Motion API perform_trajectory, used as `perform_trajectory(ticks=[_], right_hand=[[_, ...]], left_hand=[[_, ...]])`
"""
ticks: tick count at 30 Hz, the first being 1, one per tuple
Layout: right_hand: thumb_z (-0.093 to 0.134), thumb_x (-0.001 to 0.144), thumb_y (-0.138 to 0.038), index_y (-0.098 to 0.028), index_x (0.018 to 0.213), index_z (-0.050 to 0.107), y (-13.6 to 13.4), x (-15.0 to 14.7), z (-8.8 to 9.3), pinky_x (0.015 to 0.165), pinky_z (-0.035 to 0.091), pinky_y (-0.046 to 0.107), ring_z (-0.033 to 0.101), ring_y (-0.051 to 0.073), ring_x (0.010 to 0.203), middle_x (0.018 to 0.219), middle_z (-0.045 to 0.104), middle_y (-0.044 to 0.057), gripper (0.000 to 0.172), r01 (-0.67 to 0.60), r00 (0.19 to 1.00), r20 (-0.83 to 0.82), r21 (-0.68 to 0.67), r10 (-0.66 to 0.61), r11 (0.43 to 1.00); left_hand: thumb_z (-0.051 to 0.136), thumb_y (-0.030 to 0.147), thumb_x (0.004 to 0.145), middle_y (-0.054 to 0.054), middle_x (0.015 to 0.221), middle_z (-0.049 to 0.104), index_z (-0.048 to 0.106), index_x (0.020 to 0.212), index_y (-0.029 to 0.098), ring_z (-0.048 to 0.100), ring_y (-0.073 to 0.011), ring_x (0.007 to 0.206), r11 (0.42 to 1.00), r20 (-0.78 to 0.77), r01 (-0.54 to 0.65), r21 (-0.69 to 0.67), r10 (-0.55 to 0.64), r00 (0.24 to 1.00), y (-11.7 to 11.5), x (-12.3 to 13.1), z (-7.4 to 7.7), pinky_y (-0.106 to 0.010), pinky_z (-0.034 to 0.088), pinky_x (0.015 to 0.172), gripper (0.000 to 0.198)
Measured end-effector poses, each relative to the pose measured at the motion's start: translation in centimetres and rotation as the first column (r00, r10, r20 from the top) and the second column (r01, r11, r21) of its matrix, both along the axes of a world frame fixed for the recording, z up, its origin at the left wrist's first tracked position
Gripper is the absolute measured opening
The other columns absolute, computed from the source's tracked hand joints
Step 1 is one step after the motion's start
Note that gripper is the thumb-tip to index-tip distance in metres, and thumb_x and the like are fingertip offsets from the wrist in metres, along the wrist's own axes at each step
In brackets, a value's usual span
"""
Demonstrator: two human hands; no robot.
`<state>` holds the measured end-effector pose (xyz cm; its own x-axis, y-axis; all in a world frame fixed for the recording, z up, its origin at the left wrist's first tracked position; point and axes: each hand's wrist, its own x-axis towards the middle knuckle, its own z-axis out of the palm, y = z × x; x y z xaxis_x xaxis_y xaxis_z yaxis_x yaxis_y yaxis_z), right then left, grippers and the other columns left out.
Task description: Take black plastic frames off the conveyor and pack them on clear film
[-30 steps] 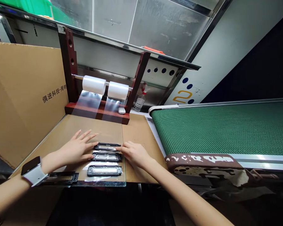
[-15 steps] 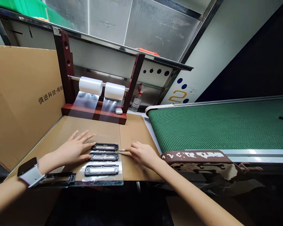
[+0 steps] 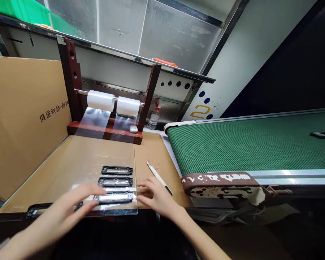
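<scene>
Since both hands are open, nothing looks gripped. The left hand [image 3: 70, 202] is blurred, fingers extended over the near edge of the clear plastic film [image 3: 81, 159], just short of the lowest black plastic frame [image 3: 113, 197] - can't tell if they touch it or pinch film. The right hand [image 3: 157, 198] is loosely curled, its fingers [image 3: 144, 191] at the film's right edge, holding nothing visible.

Three frames sit in a neat column on the film, evenly spaced and apart, probably so each gets its own stretch. A fourth frame [image 3: 40, 209] lies further left, partly behind the left hand. The film runs flat from two white film rolls [image 3: 100, 100] on a bar in a dark wooden rack [image 3: 70, 79], likely to feed straight across the cardboard-topped surface [image 3: 157, 155]. A craft knife [image 3: 158, 177] lies just right of the film, within easy reach of the right hand - likely parked there for that reason. Green conveyor belt [image 3: 246, 144] runs along the right side.
</scene>
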<state>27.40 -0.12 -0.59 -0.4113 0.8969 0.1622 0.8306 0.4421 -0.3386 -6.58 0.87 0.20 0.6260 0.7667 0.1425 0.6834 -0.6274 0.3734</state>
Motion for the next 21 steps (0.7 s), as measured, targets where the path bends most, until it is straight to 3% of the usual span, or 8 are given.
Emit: perform_trajectory(ticks=[2,4,6,8,11,14,17,21], right_hand=[[0.083,0.077,-0.032,-0.023,0.113,0.066,-0.6,-1.3,-0.3,0.088,0.052,0.031,0.062,0.02,0.102,0.105,0.065,0.004,0.04,-0.061,0.994,-0.094,-0.054,0.056,0.997],[0.088,0.071,-0.028,-0.021,0.11,0.067,-0.8,-2.3,-0.3,0.088,0.051,0.029,0.061,0.019,0.101,0.103,0.065,0.003,0.045,-0.091,0.984,-0.164,-0.095,0.074,0.991],[0.087,0.071,-0.021,-0.02,0.104,0.068,-0.7,-2.8,-0.2,0.088,0.05,0.029,0.06,0.019,0.1,0.1,0.064,0.002,0.037,-0.097,0.975,-0.21,-0.129,0.068,0.987],[0.083,0.073,-0.017,-0.02,0.098,0.069,-0.6,-3.0,0.1,0.086,0.05,0.029,0.059,0.018,0.096,0.096,0.064,0.002,0.029,-0.095,0.969,-0.242,-0.162,0.054,0.982],[0.08,0.074,-0.016,-0.019,0.092,0.069,-0.7,-3.1,0.5,0.079,0.05,0.028,0.06,0.017,0.089,0.089,0.062,0.0,0.021,-0.086,0.959,-0.281,-0.222,0.021,0.971],[0.079,0.076,-0.019,-0.019,0.087,0.069,-1.6,-3.1,1.0,0.073,0.049,0.025,0.059,0.015,0.08,0.083,0.058,-0.002,0.015,-0.074,0.948,-0.317,-0.29,-0.023,0.954],[0.076,0.079,-0.023,-0.019,0.086,0.069,-3.4,-3.0,1.1,0.071,0.049,0.024,0.059,0.014,0.077,0.082,0.057,-0.002,0.01,-0.07,0.936,-0.347,-0.345,-0.058,0.936],[0.076,0.076,-0.019,-0.02,0.089,0.068,-6.5,-3.1,0.6,0.076,0.049,0.026,0.06,0.015,0.081,0.086,0.058,-0.001,0.016,-0.045,0.919,-0.379,-0.37,-0.107,0.928]], left_hand=[[0.042,0.059,0.092,0.003,0.121,0.072,0.07,0.114,0.041,0.065,-0.025,0.115,0.972,0.274,-0.065,-0.224,0.127,0.953,-3.8,0.9,-0.7,-0.035,0.054,0.098,0.039],[0.043,0.066,0.088,0.001,0.103,0.078,0.076,0.096,0.04,0.071,-0.0255,0.1,0.894,0.385,0.017,-0.448,0.176,0.906,-6.7,2.5,-1.9,-0.033,0.059,0.087,0.043],[0.049,0.069,0.084,-0.002,0.096,0.078,0.077,0.091,0.037,0.072,-0.0271,0.095,0.784,0.438,0.081,-0.616,0.255,0.862,-8.2,4.2,-3.8,-0.036,0.058,0.089,0.043],[0.06,0.068,0.078,-0.003,0.093,0.078,0.077,0.09,0.035,0.072,-0.0281,0.094,0.689,0.525,0.114,-0.716,0.423,0.739,-8.4,5.7,-6.3,-0.038,0.058,0.091,0.039],[0.061,0.067,0.079,-0.005,0.102,0.078,0.074,0.103,0.033,0.072,-0.0284,0.098,0.661,0.559,0.101,-0.743,0.532,0.636,-7.9,7.0,-10.1,-0.041,0.055,0.096,0.043],[0.06,0.067,0.08,-0.009,0.108,0.076,0.073,0.107,0.028,0.07,-0.0297,0.104,0.654,0.583,0.065,-0.754,0.621,0.524,-7.7,7.5,-12.6,-0.043,0.052,0.101,0.05],[0.067,0.063,0.077,-0.01,0.103,0.078,0.074,0.103,0.024,0.071,-0.031,0.102,0.63,0.595,0.06,-0.774,0.691,0.411,-8.1,7.7,-13.3,-0.043,0.053,0.099,0.047],[0.079,0.059,0.067,-0.009,0.096,0.079,0.076,0.092,0.024,0.072,-0.0337,0.097,0.607,0.607,0.083,-0.79,0.759,0.233,-9.2,8.8,-12.9,-0.043,0.055,0.095,0.044]])
